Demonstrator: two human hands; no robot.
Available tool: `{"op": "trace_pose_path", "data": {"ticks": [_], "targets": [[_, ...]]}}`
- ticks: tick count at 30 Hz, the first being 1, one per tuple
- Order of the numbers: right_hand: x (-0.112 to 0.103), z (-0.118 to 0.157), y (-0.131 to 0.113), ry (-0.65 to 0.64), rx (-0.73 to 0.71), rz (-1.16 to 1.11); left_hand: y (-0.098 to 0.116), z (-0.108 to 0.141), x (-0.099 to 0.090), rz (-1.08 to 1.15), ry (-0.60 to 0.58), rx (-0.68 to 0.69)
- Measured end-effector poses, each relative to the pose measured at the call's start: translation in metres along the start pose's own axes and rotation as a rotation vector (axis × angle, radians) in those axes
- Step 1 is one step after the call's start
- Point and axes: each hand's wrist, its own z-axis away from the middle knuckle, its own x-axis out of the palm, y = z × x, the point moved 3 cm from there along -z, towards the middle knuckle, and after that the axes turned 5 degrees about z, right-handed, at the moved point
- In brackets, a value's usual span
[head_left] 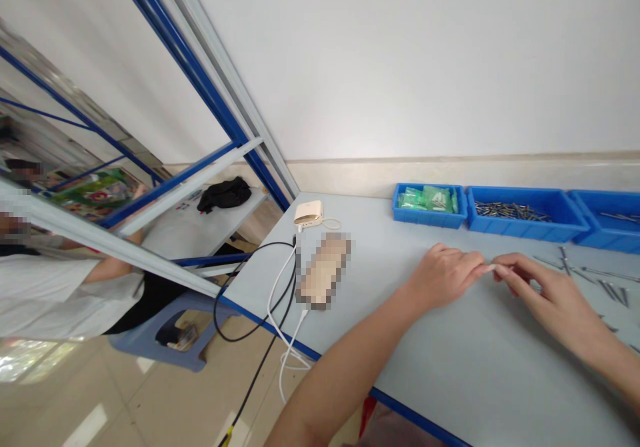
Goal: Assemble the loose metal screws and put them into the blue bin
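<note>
My left hand (447,275) is closed above the grey table (450,374), its fingertips pinched at a small pale piece (491,268). Facing it from the right, my right hand (543,290) pinches at the same spot with thumb and forefinger. The piece is too small to name. Loose screws (613,292) lie on the table beyond and right of my right hand. Behind the hands stand a blue bin with green packets (429,206), a blue bin of screws (525,212) and another blue bin (613,219) with a few screws.
A blurred phone-like object (325,272), a cream power bank (309,214) and white and black cables (273,294) occupy the table's left end. A blue and grey metal frame (200,80) rises at the left. Beyond it, a person (65,294) sits on a blue stool (175,334).
</note>
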Motion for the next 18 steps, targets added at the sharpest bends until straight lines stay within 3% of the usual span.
{"op": "trace_pose_path", "data": {"ticks": [7, 11, 15, 18], "targets": [[0.0, -0.003, 0.004, 0.036, 0.018, 0.03, -0.003, 0.001, 0.004, 0.063, -0.028, -0.069], [-0.005, -0.001, 0.0, 0.034, 0.064, 0.044, 0.0, 0.013, -0.018, 0.204, 0.003, -0.182], [-0.022, -0.004, 0.007, 0.069, 0.135, 0.143, -0.007, 0.062, -0.064, 0.282, 0.118, -0.235], [-0.048, -0.023, 0.041, 0.109, 0.171, 0.263, -0.031, 0.127, -0.101, 0.235, 0.183, -0.387]]}}
